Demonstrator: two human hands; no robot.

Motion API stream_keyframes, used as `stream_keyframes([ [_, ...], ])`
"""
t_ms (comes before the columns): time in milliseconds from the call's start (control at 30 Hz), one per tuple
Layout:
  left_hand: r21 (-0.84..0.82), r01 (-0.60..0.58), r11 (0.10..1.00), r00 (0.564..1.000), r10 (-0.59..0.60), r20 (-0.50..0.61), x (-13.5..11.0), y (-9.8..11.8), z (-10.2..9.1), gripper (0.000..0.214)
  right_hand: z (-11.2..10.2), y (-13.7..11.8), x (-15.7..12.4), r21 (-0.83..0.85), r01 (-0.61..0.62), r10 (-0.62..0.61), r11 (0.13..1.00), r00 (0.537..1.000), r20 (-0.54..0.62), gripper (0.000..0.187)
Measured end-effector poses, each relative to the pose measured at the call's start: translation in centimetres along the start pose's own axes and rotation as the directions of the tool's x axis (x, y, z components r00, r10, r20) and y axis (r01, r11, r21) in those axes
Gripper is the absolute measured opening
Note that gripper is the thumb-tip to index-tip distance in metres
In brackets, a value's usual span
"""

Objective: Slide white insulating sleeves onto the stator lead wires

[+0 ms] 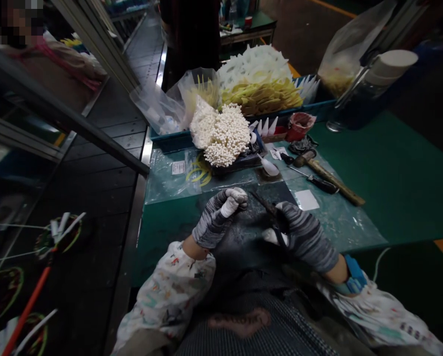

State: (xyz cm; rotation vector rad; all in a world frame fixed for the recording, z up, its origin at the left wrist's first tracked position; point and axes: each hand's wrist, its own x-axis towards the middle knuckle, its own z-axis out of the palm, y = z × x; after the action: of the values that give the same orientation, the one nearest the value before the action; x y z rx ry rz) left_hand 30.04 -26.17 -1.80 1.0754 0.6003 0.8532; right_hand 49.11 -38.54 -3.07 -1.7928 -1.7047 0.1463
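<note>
Right hand (303,232) closed on scissors (269,210)

I see grey-striped gloves on my left hand (221,215) and right hand (305,232). The bench mat (392,168) is green, the small cup (299,126) red.

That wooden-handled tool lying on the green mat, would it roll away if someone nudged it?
The wooden-handled tool looks stiff and rounded, so a sideways nudge might roll it somewhat. Its darker head end seems bulkier, which would probably stop it soon. It lies flat on the plastic sheet, possibly a little slippery.
</note>
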Motion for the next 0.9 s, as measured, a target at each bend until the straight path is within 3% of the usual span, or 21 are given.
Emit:
stream_keyframes([
  [300,0.134,-0.023,0.991,1.000,0.022,0.009,-0.37,0.10,-0.64,0.039,0.78,-0.94,0.69,-0.105,0.103,-0.102,0.989,0.995,0.011,0.058],
  [500,0.088,-0.019,0.996,0.999,0.015,0.042,-0.33,0.07,-0.80,0.035,0.62,-0.63,0.53,-0.161,0.079,-0.071,0.984,0.996,0.052,0.059],
  [667,0.024,-0.002,1.000,0.996,0.000,0.088,-0.33,0.19,-0.78,0.024,0.46,-0.47,0.77,-0.127,0.127,-0.124,0.984,0.992,0.030,0.058],
  [900,0.032,0.070,0.997,0.995,-0.072,0.068,-0.40,0.78,-0.36,0.035,0.32,-0.17,0.96,-0.168,0.139,-0.135,0.976,0.990,0.032,0.060],
])
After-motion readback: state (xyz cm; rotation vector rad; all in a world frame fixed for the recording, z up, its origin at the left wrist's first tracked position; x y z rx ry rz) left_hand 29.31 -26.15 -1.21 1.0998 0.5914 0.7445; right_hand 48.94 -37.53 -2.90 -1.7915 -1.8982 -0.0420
